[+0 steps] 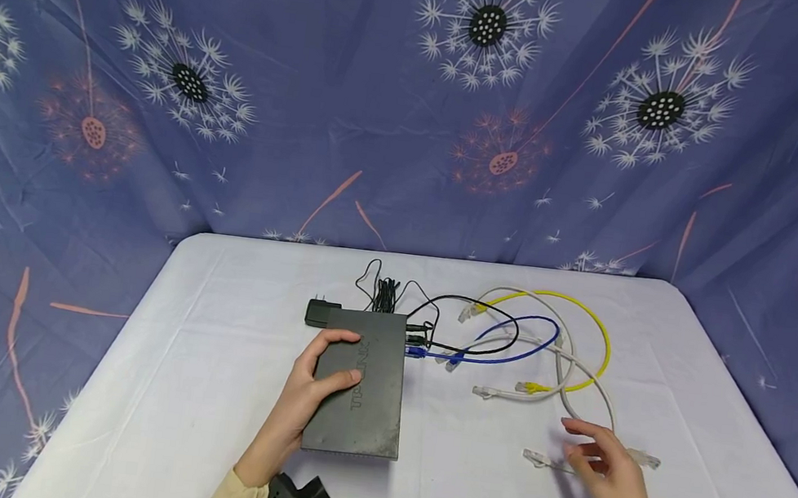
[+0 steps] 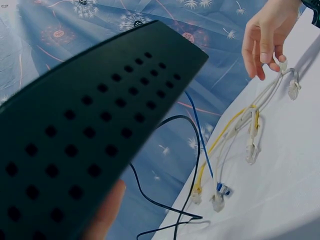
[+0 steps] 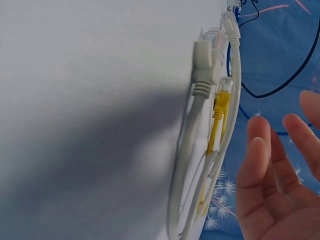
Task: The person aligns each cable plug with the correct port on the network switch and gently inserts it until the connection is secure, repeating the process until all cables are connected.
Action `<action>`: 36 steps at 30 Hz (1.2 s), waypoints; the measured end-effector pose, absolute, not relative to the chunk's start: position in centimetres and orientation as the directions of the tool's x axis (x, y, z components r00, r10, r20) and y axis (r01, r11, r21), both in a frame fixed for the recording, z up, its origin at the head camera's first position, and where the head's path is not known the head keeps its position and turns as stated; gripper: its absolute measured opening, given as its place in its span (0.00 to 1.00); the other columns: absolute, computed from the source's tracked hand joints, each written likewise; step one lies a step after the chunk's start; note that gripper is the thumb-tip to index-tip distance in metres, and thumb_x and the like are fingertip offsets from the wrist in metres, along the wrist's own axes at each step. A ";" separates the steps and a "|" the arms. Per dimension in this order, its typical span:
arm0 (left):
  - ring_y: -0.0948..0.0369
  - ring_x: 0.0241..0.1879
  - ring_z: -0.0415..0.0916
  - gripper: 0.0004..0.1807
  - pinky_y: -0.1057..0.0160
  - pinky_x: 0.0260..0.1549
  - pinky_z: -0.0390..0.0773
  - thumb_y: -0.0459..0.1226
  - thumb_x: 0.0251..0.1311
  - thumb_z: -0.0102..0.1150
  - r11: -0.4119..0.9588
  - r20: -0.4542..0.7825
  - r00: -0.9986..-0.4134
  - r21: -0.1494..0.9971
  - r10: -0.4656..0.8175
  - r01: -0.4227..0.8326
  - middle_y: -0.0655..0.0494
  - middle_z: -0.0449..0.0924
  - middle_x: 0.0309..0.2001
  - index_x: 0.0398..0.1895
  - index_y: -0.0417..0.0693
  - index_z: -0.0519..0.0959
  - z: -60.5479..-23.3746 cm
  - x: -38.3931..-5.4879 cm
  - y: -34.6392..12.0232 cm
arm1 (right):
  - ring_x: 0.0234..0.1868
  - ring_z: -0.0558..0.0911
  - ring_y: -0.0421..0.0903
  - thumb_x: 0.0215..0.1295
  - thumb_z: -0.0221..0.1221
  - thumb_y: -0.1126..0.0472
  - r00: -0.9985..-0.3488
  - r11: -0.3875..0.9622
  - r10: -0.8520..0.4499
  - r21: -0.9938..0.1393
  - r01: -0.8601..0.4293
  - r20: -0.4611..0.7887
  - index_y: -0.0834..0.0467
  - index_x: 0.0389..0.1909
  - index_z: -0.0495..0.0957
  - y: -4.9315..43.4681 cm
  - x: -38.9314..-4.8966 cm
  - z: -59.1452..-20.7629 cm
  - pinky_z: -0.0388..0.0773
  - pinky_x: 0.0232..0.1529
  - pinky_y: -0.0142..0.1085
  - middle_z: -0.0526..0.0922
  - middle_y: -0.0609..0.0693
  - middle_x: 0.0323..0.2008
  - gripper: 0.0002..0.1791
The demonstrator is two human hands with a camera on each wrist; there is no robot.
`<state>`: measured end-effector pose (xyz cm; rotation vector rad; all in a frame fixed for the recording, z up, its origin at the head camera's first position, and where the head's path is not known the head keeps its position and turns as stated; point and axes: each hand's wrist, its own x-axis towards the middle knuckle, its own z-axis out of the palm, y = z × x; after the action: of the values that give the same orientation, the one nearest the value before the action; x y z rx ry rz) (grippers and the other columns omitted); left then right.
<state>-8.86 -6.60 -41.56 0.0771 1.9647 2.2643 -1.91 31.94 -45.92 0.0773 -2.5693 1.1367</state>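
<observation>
A black network switch, lettered TP-LINK, is gripped by my left hand, whose thumb and a finger show on its top. In the left wrist view the perforated side of the switch looms close, tilted. A blue network cable and black cables run from its right edge. My right hand hovers over the right part of the table, fingers loosely bent, nothing between them in the right wrist view. Below and beside it lie the clear plugs of white network cables; a yellow network cable curves behind.
A black power adapter and a bundled black cord lie behind the switch. The white-covered table ends against a blue dandelion-print curtain. Loose white, yellow and blue cables overlap at the right.
</observation>
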 end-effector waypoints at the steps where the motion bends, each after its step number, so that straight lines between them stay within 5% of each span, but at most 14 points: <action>1: 0.49 0.51 0.64 0.24 0.53 0.44 0.67 0.34 0.54 0.65 -0.136 -0.053 -0.989 0.988 0.142 -0.073 0.50 0.66 0.57 0.55 0.55 0.75 -41.6 -8.9 -6.6 | 0.34 0.78 0.30 0.55 0.65 0.73 -0.946 0.681 0.079 -0.710 -0.178 0.314 0.61 0.47 0.79 31.9 -1.8 -46.0 0.71 0.32 0.22 0.78 0.36 0.45 0.18; 11: 0.49 0.50 0.64 0.24 0.53 0.44 0.66 0.34 0.53 0.65 -0.130 -0.068 -0.989 0.988 0.130 -0.085 0.49 0.67 0.56 0.55 0.54 0.75 -41.7 -8.9 -6.7 | 0.32 0.79 0.32 0.58 0.65 0.68 -0.976 0.713 0.070 -0.694 -0.097 0.208 0.60 0.49 0.79 31.7 -1.4 -46.6 0.75 0.30 0.30 0.79 0.54 0.45 0.17; 22: 0.49 0.49 0.64 0.24 0.53 0.44 0.66 0.33 0.52 0.66 -0.128 -0.058 -0.990 0.989 0.125 -0.074 0.48 0.67 0.56 0.55 0.52 0.75 -41.9 -8.8 -6.7 | 0.27 0.77 0.34 0.58 0.65 0.68 -0.992 0.708 0.070 -0.706 -0.027 0.108 0.59 0.47 0.80 31.3 -1.0 -47.1 0.74 0.25 0.32 0.83 0.53 0.38 0.15; 36: 0.50 0.50 0.64 0.24 0.53 0.44 0.66 0.34 0.53 0.65 -0.145 -0.066 -0.989 0.986 0.129 -0.085 0.49 0.67 0.56 0.55 0.55 0.75 -41.9 -8.7 -6.7 | 0.31 0.80 0.35 0.60 0.64 0.66 -0.994 0.700 0.112 -0.709 0.091 -0.016 0.60 0.47 0.80 31.0 -1.2 -46.8 0.76 0.29 0.31 0.82 0.50 0.38 0.14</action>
<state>-8.73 -6.67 -41.92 0.0512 1.9545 2.2753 -1.21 31.00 -46.80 -0.1711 -2.8705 1.1942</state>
